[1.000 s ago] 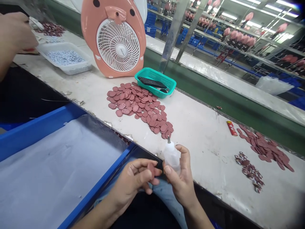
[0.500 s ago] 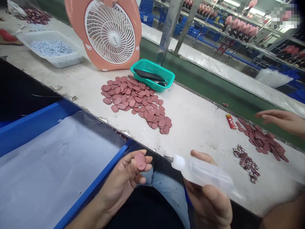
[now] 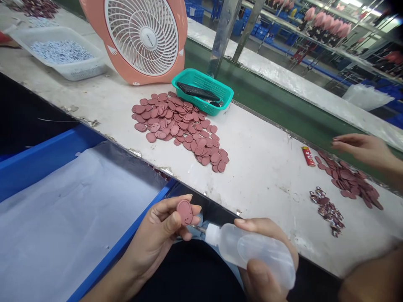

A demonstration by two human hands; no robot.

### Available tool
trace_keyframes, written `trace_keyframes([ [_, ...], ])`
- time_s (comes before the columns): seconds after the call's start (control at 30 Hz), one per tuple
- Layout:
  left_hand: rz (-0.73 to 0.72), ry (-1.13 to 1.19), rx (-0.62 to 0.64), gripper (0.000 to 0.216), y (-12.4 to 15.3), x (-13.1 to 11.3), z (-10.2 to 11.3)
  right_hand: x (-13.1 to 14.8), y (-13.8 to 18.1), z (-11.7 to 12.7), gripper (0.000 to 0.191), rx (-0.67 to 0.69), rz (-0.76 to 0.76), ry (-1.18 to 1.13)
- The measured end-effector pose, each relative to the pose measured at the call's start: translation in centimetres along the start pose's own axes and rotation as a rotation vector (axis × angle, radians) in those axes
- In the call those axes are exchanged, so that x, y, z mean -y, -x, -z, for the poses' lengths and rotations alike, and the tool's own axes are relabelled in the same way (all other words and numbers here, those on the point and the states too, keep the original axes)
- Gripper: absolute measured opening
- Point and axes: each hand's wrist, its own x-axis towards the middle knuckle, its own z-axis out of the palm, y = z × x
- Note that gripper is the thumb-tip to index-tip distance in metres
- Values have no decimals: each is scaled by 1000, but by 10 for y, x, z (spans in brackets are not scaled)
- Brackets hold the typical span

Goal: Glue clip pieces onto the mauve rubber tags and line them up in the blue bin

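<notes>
left fingers [image 3: 163,209] clamped on pink disc [image 3: 184,212] | right fingers [image 3: 264,226] clamped on squeeze bottle [image 3: 242,245] | risk: hard squeeze floods disc

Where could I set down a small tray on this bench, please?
The bare bench between the pink disc pile and the red tube has room. It is crowded around the fan, green basket and the co-worker's hand.

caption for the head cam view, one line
Left hand holds a pink oval patch as right hand points a squeeze bottle toward it
</notes>
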Motion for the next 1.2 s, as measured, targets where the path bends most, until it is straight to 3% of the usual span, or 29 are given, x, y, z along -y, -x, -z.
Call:
trace_keyframes([
  [0.43,-65,-13,72,25,2,-1,2,7,-8,-1,28,69,-58,-31],
  [1.2,-97,-19,53,27,1,0,7,6,-6,-2,26,63,-122,-42],
])
